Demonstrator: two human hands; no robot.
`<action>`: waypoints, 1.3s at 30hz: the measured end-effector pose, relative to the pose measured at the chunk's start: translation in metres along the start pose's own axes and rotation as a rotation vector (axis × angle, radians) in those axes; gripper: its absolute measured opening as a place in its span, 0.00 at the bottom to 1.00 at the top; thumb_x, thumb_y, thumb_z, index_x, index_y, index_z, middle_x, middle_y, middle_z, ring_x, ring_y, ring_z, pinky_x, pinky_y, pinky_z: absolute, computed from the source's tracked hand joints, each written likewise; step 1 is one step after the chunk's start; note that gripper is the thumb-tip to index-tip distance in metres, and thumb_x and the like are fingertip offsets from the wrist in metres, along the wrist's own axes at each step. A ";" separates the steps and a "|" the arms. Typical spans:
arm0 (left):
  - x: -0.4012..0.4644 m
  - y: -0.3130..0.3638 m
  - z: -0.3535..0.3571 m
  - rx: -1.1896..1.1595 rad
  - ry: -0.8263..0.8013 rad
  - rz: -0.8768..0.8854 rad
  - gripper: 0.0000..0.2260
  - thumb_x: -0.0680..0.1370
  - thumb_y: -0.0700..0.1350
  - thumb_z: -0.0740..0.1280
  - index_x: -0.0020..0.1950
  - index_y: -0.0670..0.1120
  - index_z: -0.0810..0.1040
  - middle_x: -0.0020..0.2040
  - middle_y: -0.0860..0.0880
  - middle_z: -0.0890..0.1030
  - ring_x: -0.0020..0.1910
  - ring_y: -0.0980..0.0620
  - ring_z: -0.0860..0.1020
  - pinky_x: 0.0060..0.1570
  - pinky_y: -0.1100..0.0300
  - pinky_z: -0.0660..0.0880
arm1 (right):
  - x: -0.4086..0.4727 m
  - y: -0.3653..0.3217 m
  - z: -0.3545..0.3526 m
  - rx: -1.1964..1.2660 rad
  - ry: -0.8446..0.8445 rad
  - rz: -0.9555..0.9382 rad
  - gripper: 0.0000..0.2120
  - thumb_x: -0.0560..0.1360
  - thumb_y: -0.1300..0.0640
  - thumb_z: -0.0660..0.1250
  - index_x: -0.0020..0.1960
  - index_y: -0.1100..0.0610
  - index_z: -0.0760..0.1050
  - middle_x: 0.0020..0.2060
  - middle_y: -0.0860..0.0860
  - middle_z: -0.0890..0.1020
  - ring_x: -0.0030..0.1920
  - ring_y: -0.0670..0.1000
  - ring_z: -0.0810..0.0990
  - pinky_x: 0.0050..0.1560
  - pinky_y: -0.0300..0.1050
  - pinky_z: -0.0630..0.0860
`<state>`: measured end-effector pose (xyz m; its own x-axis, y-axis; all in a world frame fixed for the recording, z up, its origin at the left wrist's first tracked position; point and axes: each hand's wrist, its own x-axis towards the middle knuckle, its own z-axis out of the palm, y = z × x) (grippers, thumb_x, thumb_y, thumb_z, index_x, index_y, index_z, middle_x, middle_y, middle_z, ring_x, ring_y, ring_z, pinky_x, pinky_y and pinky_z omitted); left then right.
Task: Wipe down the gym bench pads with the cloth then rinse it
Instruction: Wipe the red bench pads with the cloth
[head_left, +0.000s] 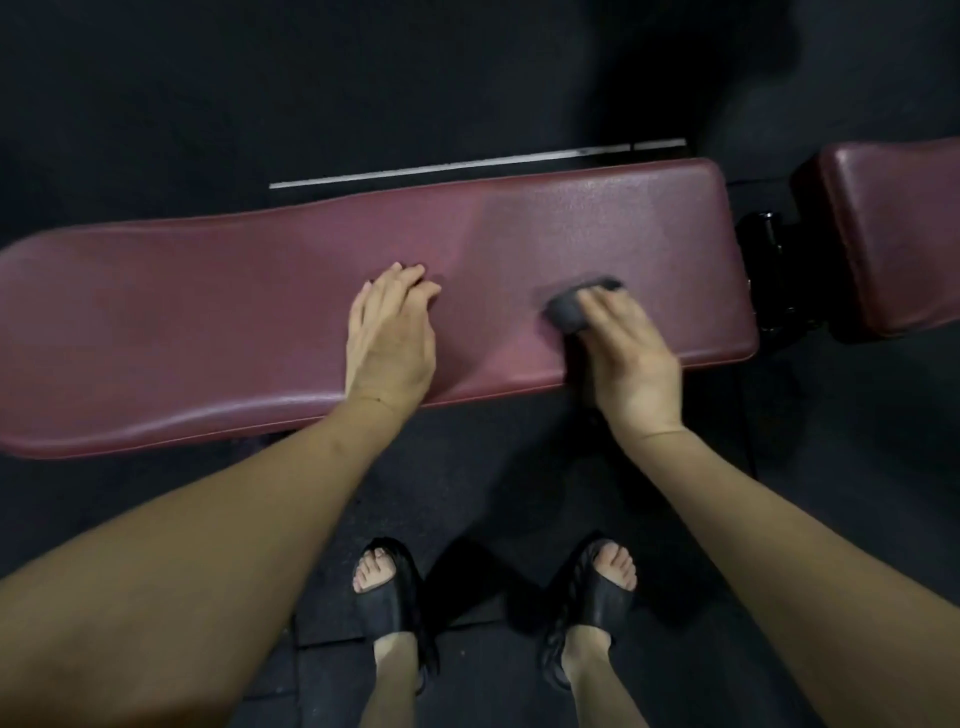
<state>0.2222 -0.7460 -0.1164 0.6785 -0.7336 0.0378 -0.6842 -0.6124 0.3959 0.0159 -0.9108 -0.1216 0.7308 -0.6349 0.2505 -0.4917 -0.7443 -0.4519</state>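
A long maroon bench pad (208, 322) runs across the view from left to right. My left hand (390, 338) rests flat on its middle, fingers straight and together. My right hand (631, 358) grips a bunched dark grey cloth (569, 309) and presses it on the pad's right part; hand and cloth are motion-blurred. A second maroon pad (904, 234) sits at the far right, across a gap.
Black metal hinge hardware (763, 244) fills the gap between the two pads. A thin pale strip (467, 163) lies on the dark rubber floor (156, 104) behind the bench. My feet in black open-toed sandals (389, 597) stand just in front of the bench.
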 end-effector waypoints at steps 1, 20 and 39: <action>-0.006 0.000 0.002 0.025 -0.026 0.012 0.17 0.83 0.39 0.59 0.70 0.46 0.76 0.76 0.48 0.71 0.79 0.47 0.63 0.80 0.45 0.54 | -0.002 0.002 -0.003 -0.014 0.041 0.102 0.18 0.82 0.62 0.67 0.71 0.58 0.77 0.68 0.57 0.79 0.71 0.61 0.76 0.75 0.47 0.68; -0.006 0.031 0.011 0.083 0.015 -0.048 0.15 0.82 0.39 0.60 0.67 0.47 0.77 0.75 0.48 0.73 0.79 0.44 0.63 0.79 0.44 0.55 | -0.004 0.059 -0.024 -0.022 0.167 0.348 0.18 0.82 0.59 0.64 0.71 0.58 0.77 0.69 0.57 0.79 0.71 0.60 0.76 0.74 0.51 0.70; 0.025 0.104 0.048 0.183 -0.025 -0.039 0.17 0.81 0.42 0.57 0.66 0.50 0.77 0.73 0.51 0.73 0.77 0.48 0.64 0.77 0.45 0.58 | 0.010 0.040 -0.011 0.023 0.109 0.272 0.20 0.79 0.63 0.70 0.70 0.59 0.78 0.68 0.56 0.80 0.71 0.61 0.75 0.74 0.45 0.66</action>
<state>0.1551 -0.8421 -0.1186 0.7003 -0.7138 0.0016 -0.6961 -0.6824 0.2231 -0.0022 -0.9490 -0.1278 0.5182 -0.8297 0.2075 -0.6509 -0.5400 -0.5336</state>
